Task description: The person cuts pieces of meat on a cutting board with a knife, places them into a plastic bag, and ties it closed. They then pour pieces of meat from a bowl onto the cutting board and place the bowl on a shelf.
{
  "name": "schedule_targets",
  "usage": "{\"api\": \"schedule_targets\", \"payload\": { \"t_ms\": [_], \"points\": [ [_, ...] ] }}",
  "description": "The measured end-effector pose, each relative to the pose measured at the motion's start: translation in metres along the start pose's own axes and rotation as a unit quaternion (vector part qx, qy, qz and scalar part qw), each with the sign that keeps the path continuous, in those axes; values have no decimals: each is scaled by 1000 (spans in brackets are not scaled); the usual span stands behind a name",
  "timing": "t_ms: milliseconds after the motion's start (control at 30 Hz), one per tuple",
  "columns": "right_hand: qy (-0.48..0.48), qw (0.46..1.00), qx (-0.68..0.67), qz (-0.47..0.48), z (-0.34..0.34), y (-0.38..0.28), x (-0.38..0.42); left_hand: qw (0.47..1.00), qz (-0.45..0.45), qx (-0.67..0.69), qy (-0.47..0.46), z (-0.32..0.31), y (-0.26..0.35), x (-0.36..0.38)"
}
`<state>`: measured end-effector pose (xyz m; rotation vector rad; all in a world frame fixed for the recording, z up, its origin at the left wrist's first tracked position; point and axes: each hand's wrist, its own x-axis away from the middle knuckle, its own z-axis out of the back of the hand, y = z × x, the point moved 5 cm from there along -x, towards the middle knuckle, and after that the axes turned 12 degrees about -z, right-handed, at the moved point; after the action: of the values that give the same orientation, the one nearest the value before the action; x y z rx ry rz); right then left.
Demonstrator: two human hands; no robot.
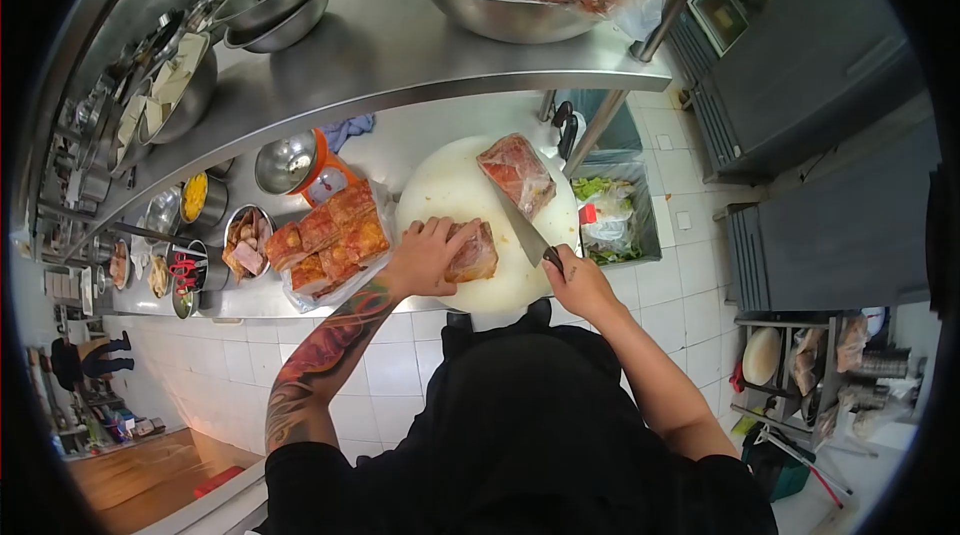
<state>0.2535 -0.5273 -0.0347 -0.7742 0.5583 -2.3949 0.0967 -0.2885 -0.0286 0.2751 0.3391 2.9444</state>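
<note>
On a round white cutting board (425,180) lie two pieces of meat. My left hand (428,257) rests on the left side of the nearer, browned piece (475,255), fingers spread over its edge. Closed round the black handle of a large knife (523,232) is my right hand (582,282), at the board's right edge. The blade points up and left, its tip close to the farther, redder piece (518,175); whether they touch is unclear. Roasted slabs with crisp skin (335,235) sit on plastic just left of the board.
A steel shelf (400,55) crosses above the counter, holding a large bowl (500,20) of bagged meat. Left stand an orange container (328,180), a meat bowl (247,240) and a pot with red scissors (190,270). A bin (640,225) is right of the counter; a person (90,358) is far left.
</note>
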Motion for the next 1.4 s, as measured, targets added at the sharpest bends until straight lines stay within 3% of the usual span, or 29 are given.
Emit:
{"api": "schedule_targets", "payload": {
  "t_ms": [67,133,333,500,667,733,933,1067,1233,1400],
  "points": [
    [6,1000,-9,9,0,4,4,999,24,22,9,3,2,-6],
    [15,1000,-19,18,2,5,6,991,66,66,95,13,-1,-8],
    [37,988,-142,40,16,-1,32,968,84,61,231,43,17,-4],
    [54,987,-150,2,35,-10,45,962,114,52,243,45,17,-4],
    [51,988,-142,40,37,-27,47,966,106,35,235,-7,2,13],
    [53,987,-137,61,33,-38,49,941,112,121,297,-13,-4,28],
    [25,990,8,141,16,-89,59,892,161,232,353,-20,-16,56],
    [12,989,54,140,13,-106,63,880,158,185,407,-12,-18,61],
    [-1,987,113,116,7,-114,61,901,27,134,411,-3,-6,45],
    [-54,980,183,52,20,-151,62,910,41,118,394,-28,-6,30]
  ]
}}
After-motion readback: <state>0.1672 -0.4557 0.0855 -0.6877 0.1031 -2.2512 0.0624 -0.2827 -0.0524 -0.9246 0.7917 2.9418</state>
